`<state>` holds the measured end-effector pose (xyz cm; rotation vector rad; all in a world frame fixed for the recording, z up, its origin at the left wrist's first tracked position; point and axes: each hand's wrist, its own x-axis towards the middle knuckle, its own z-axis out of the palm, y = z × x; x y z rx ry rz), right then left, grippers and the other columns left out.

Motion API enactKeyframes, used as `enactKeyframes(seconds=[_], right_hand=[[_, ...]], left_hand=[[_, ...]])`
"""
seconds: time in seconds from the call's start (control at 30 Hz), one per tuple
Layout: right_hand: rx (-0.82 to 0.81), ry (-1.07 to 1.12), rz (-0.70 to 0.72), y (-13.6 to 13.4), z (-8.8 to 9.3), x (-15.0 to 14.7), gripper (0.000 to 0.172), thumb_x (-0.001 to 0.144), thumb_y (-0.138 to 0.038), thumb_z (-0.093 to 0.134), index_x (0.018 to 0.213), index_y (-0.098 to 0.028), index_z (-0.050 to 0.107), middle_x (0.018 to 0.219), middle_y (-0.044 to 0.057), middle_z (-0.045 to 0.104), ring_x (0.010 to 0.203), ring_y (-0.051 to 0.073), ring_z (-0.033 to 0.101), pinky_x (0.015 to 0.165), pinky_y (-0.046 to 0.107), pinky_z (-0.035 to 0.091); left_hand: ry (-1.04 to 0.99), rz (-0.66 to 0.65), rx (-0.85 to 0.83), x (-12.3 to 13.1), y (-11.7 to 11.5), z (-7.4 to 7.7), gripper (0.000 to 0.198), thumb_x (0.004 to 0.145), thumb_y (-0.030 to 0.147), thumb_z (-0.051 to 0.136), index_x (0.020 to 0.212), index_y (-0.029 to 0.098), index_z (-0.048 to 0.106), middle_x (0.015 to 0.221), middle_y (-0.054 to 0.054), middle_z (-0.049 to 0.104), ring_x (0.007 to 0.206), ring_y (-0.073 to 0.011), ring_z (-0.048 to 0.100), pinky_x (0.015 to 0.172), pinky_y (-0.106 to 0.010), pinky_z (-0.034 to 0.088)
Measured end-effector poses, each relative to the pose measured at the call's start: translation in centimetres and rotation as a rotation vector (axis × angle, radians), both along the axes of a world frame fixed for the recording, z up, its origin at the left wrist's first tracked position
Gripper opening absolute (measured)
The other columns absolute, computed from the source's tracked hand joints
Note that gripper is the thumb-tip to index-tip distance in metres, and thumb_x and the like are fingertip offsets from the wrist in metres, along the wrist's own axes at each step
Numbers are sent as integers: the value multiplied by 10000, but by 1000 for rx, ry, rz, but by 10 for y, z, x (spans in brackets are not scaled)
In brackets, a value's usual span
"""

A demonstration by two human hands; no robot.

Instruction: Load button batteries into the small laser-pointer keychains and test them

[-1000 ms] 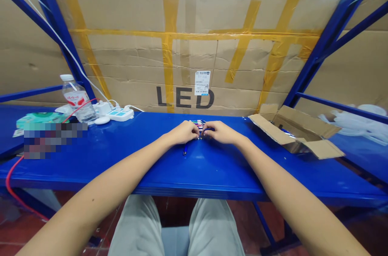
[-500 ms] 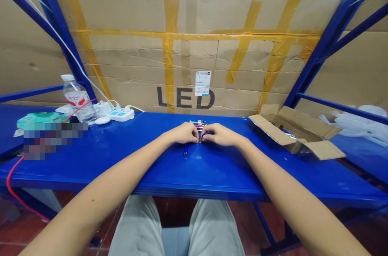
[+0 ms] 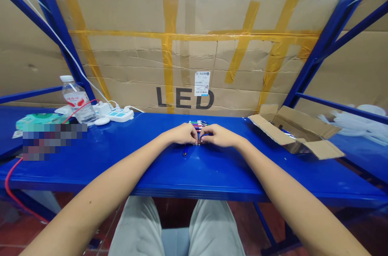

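My left hand (image 3: pixel 185 134) and my right hand (image 3: pixel 216 135) meet over the middle of the blue table (image 3: pixel 212 175), fingertips bent together around small parts too tiny to make out. Just behind them lies a row of several colourful pen-like sticks (image 3: pixel 197 124), partly hidden by the fingers. Below my left hand, a dark blue stick (image 3: pixel 184 150) with a dark end rests on the table, its upper part covered by the hand. Small shiny bits show between the fingertips.
An open cardboard box (image 3: pixel 274 131) with blue and silver items inside stands at the right. On the left are a plastic bottle (image 3: pixel 79 102), a white power strip (image 3: pixel 120 114) and a green packet (image 3: pixel 42 120). A large cardboard panel (image 3: pixel 136 62) rises behind.
Both hands stay close together, with only a slight shift of the fingertips. The whole view has moved very slightly; other objects remain in place.
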<state>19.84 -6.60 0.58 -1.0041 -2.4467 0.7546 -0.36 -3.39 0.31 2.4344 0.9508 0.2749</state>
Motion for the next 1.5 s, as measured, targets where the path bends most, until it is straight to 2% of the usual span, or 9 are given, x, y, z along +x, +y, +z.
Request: enactKeyframes(seconds=[0.13,0.23,0.37,0.53,0.77,0.93,1.17,1.3,1.5], right_hand=[[25,65,-7,2,-1,1,154,814,-233,576,841,-162,710,822,33,708,761,172,617,730,287,457],[21,212,-84,6,0,2,150,808,-268,586,819,-155,684,771,29,686,722,164,602,693,285,458],[-109,450,-202,11,-1,0,199,774,-346,628,766,-148,640,671,25,653,600,137,558,592,275,445],[-246,621,-224,11,-6,-5,264,703,-396,711,721,-141,645,671,34,653,596,123,547,614,284,464],[-228,524,-213,10,-6,-6,314,796,-393,645,946,-118,669,667,21,610,592,124,541,555,267,482],[-45,384,-162,9,-8,-7,379,866,-287,556,1208,-129,601,803,44,660,621,129,558,595,273,490],[188,199,-202,8,-10,-6,410,924,-233,460,1314,-153,555,1018,103,701,931,226,641,858,387,495],[279,188,-164,9,-14,-7,462,937,-192,409,1395,-202,469,1304,113,602,1204,249,551,1012,424,418],[289,77,-170,4,-15,-9,384,984,-232,321,1335,-188,469,1264,140,613,1131,242,592,940,391,447]], left_hand=[[-44,28,-2,-1,0,1,121,698,183,638,747,161,746,706,-11,718,686,-154,634,635,-238,438],[-179,81,131,0,-2,3,149,748,217,609,826,153,719,741,-11,694,695,-146,604,640,-244,430],[-357,41,352,5,-11,6,246,802,275,616,1022,164,620,859,-21,660,746,-145,576,671,-254,439],[-356,21,468,9,-17,6,140,871,247,569,990,184,611,875,-24,636,800,-151,585,732,-269,446],[-400,94,534,6,-6,1,101,894,227,555,908,175,640,857,-26,645,775,-139,585,768,-275,447],[-438,120,484,5,0,-2,71,845,202,602,896,165,637,803,-8,620,717,-125,561,684,-250,432],[-453,137,417,5,-3,-2,86,872,222,563,917,173,618,810,0,653,707,-120,564,671,-241,416],[-443,141,396,5,-5,-2,120,893,229,529,954,176,618,779,0,659,686,-125,577,660,-243,420],[-440,146,402,5,-8,-1,124,884,223,530,928,171,634,776,-4,666,688,-126,582,661,-245,426]])
